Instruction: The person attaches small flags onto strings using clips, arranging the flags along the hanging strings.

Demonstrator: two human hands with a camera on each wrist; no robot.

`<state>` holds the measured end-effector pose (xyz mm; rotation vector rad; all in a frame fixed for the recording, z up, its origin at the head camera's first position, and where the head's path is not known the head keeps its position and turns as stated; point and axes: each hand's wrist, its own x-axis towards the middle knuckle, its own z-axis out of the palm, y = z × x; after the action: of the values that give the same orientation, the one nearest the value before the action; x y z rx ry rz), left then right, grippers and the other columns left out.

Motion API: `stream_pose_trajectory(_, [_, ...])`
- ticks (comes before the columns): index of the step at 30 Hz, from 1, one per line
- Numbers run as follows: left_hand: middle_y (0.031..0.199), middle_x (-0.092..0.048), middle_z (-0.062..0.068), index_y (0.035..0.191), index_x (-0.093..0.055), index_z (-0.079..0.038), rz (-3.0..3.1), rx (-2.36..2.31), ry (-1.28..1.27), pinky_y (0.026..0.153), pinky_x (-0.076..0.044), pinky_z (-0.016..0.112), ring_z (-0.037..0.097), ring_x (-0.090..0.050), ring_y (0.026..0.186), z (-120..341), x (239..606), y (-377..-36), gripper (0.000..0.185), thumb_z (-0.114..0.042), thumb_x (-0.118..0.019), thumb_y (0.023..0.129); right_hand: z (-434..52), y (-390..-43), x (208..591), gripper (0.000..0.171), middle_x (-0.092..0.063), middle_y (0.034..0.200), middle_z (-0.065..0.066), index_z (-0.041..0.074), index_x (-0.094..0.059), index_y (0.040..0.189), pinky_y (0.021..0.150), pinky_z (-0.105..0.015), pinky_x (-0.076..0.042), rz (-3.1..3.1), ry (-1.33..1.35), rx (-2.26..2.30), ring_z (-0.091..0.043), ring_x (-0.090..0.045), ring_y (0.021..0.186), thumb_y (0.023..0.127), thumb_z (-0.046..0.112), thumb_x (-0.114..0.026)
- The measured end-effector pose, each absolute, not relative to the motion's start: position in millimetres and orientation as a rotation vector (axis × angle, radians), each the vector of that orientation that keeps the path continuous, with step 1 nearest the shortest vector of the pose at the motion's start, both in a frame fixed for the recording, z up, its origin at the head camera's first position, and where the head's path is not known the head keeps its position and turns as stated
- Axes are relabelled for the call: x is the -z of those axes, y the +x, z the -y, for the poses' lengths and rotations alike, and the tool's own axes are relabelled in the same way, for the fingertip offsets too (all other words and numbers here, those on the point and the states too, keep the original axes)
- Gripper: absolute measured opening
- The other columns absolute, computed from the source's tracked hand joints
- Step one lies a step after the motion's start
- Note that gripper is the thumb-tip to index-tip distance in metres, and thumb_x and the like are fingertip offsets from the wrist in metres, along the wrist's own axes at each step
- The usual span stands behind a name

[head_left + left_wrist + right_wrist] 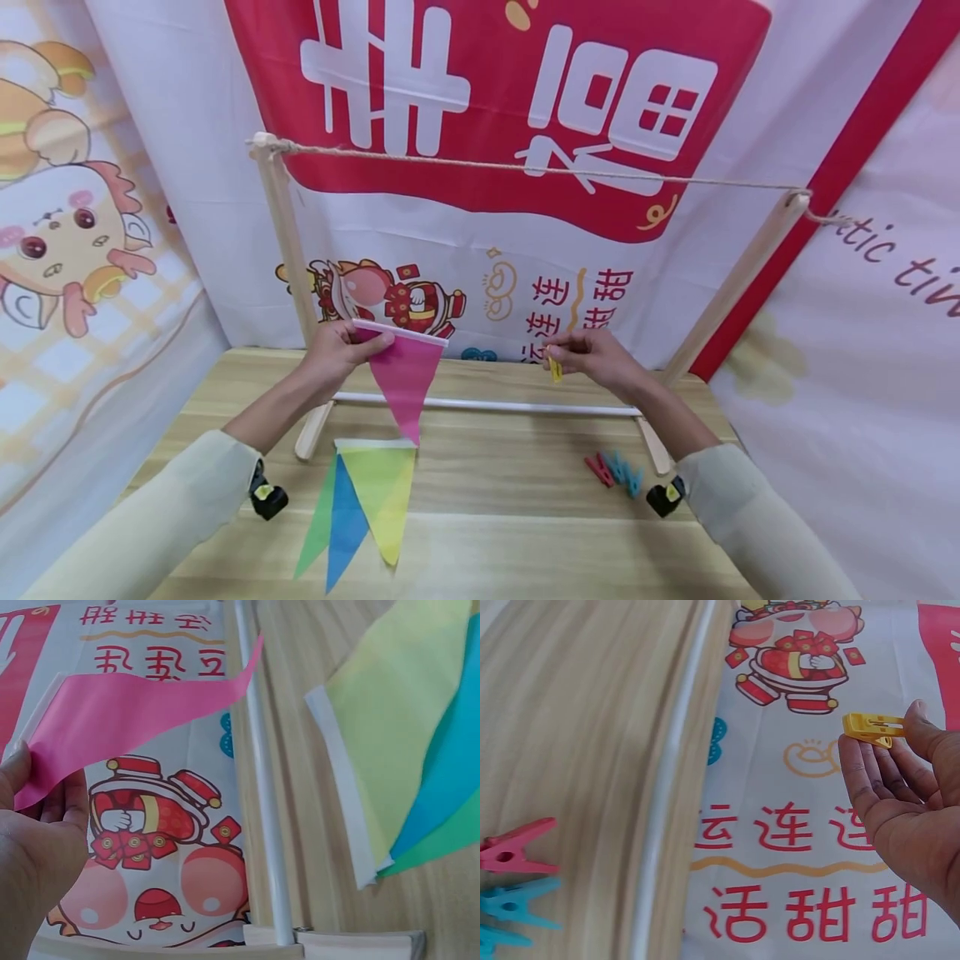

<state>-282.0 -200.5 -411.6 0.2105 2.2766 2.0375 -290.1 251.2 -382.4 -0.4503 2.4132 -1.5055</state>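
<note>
My left hand pinches a pink triangular pennant near one end of its white top strip, and the point hangs down. In the left wrist view the pennant bends to a curled tip. My right hand holds a yellow clothespin between thumb and fingers; the right wrist view shows the clothespin lying across the fingertips. Both hands are raised below a string tied between two wooden posts. A yellow pennant lies on the table over a blue pennant and a green pennant.
The left post and right post stand on wooden feet joined by a white rod. A red clothespin and blue clothespins lie on the wooden table by the right foot. Printed cloth hangs behind.
</note>
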Motion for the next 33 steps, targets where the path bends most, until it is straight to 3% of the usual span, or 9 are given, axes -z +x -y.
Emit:
stream_pose_trajectory(3, [0.1, -0.084, -0.013, 0.124, -0.078, 0.0, -2.243, -2.111, 0.182, 0.096, -0.066, 0.021, 0.004, -0.08, 0.098, 199, 407, -283, 0.031, -0.026, -0.08, 0.108, -248, -291, 374, 0.037, -0.083, 0.119, -0.006, 0.001, -0.073, 0.144, 0.102, -0.041, -0.068, -2.439, -0.465, 1.496, -0.015, -0.078, 0.108, 0.116, 0.024, -0.068])
stream_pose_trajectory(11, [0.104, -0.085, -0.014, 0.122, -0.082, -0.011, -2.179, -2.233, 0.124, 0.095, -0.066, 0.02, 0.005, -0.08, 0.1, 193, 399, -286, 0.024, -0.028, -0.083, 0.106, -243, -291, 354, 0.038, -0.082, 0.125, -0.012, 0.005, -0.074, 0.144, 0.095, -0.031, -0.069, -2.509, -0.468, 1.483, -0.016, -0.078, 0.108, 0.113, 0.027, -0.072])
stream_pose_trajectory(14, [0.102, -0.085, -0.014, 0.116, -0.082, -0.014, -2.144, -2.286, 0.107, 0.094, -0.066, 0.02, 0.004, -0.08, 0.098, 192, 397, -287, 0.016, -0.026, -0.083, 0.106, -240, -291, 346, 0.037, -0.08, 0.129, -0.02, 0.006, -0.074, 0.144, 0.093, -0.029, -0.069, -2.512, -0.494, 1.49, -0.018, -0.078, 0.107, 0.112, 0.026, -0.074])
stream_pose_trajectory(21, [0.102, -0.086, -0.011, 0.11, -0.082, -0.021, -2.084, -2.398, 0.144, 0.09, -0.068, 0.023, 0.005, -0.082, 0.094, 190, 386, -288, 0.005, -0.023, -0.082, 0.106, -231, -293, 331, 0.037, -0.079, 0.133, -0.022, 0.007, -0.075, 0.143, 0.094, -0.027, -0.069, -2.522, -0.519, 1.497, -0.019, -0.079, 0.11, 0.111, 0.026, -0.076])
stream_pose_trajectory(26, [0.105, -0.086, -0.01, 0.112, -0.084, -0.021, -2.043, -2.464, 0.181, 0.091, -0.068, 0.024, 0.005, -0.082, 0.097, 190, 378, -290, 0.008, -0.021, -0.083, 0.105, -226, -293, 322, 0.035, -0.076, 0.135, -0.029, 0.002, -0.072, 0.143, 0.092, -0.025, -0.069, -2.515, -0.545, 1.511, -0.015, -0.08, 0.105, 0.111, 0.017, -0.074])
stream_pose_trajectory(33, [0.113, -0.083, -0.006, 0.115, -0.084, -0.018, -1.966, -2.545, 0.208, 0.096, -0.067, 0.025, 0.007, -0.081, 0.102, 187, 371, -292, 0.012, -0.02, -0.085, 0.103, -220, -294, 310, 0.034, -0.078, 0.136, -0.025, 0.003, -0.071, 0.142, 0.094, -0.024, -0.068, -2.516, -0.587, 1.514, -0.017, -0.08, 0.11, 0.112, 0.018, -0.073])
